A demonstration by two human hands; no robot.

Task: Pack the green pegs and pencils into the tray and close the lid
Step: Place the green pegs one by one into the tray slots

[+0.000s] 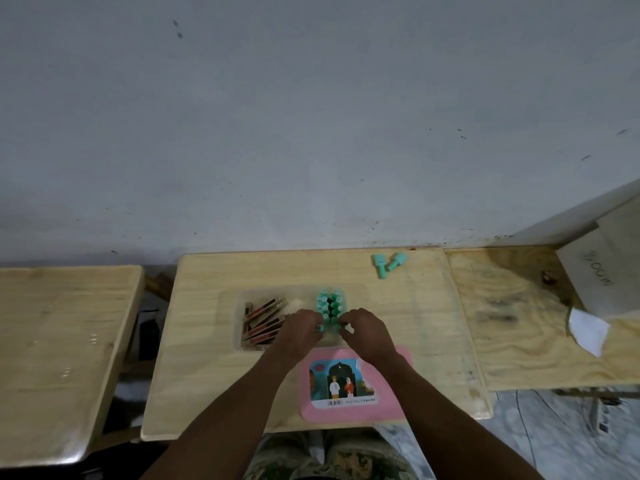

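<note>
Tray [298, 301], clear, mid-table [207, 375]: pencils [263, 320] heaped in left part, pegs [330, 303] upright in a central cluster. Left hand [301, 330]: curled at cluster's near end, pinches a peg [320, 328]. Right hand [365, 334]: fingers curled against cluster; hold cannot be told. Lid [346, 414], pink, just in front of tray. Loose pegs [388, 265], two, at far edge, well apart.

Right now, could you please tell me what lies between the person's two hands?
In the head view, the near green pegs in the clear tray stand between the left hand and the right hand.
</note>
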